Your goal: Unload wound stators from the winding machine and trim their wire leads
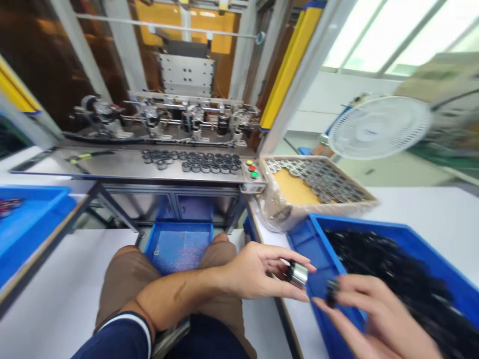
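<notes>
Between the thumb and fingers of my left hand (265,271) is a short silver metal cylinder (299,274) with a black end. It is held on its side, the silver end facing right. My right hand (370,311) pinches a small black part (332,293), blurred by motion, so its exact kind does not show. The two parts are apart, with a small gap between them. Below and behind my right hand stands a blue bin (359,223) with many black parts (389,269) heaped in it.
A plastic-lined box (282,212) of grey metal rings (322,179) stands behind the bin. Ahead is a machine with a metal ledge (123,164), rows of dark rings (211,162) and a button box (253,175). A white fan (379,127) stands right; a blue tray (37,219) lies left.
</notes>
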The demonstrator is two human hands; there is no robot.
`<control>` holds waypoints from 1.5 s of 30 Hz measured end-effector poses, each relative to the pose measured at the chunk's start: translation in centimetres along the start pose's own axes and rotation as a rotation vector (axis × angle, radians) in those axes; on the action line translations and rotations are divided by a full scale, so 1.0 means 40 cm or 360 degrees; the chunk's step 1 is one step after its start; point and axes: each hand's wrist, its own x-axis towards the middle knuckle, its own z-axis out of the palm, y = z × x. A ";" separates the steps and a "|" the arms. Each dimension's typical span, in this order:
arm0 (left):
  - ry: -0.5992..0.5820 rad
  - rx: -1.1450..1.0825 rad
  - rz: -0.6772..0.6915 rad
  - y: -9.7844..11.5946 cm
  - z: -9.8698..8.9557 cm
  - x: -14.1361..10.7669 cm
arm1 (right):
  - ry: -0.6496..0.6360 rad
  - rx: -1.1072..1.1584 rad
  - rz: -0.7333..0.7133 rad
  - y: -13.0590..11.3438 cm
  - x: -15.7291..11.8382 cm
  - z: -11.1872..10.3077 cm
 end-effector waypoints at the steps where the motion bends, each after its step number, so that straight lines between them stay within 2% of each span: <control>1: -0.0017 0.0029 -0.0021 0.003 0.006 -0.001 | -0.0064 0.0050 -0.0052 -0.028 0.004 0.006; 3: -0.0064 0.0045 -0.0029 0.002 0.012 -0.002 | -0.0126 0.0120 -0.0085 -0.062 0.016 0.014; 7: -0.0126 0.0022 0.0023 -0.019 0.020 0.001 | -0.0157 0.0144 -0.0094 -0.073 0.023 0.013; 16: 0.0001 0.0236 0.0253 -0.039 0.031 -0.003 | -0.0148 0.0082 -0.0165 -0.074 0.018 0.011; 20: 0.0001 0.0205 0.0209 -0.034 0.028 -0.005 | -0.0093 -0.0053 -0.0149 -0.060 0.010 0.004; 36: -0.0027 0.0144 -0.0050 -0.027 0.032 -0.009 | -0.0194 -0.0265 -0.0335 -0.031 -0.016 -0.004; 42: -0.0177 0.0154 -0.0050 -0.023 0.036 -0.009 | -0.0140 -0.0319 -0.0537 -0.021 -0.017 0.007; 45: -0.0218 0.0231 -0.0041 -0.030 0.017 -0.013 | -0.0083 -0.0253 -0.0419 -0.006 -0.023 0.018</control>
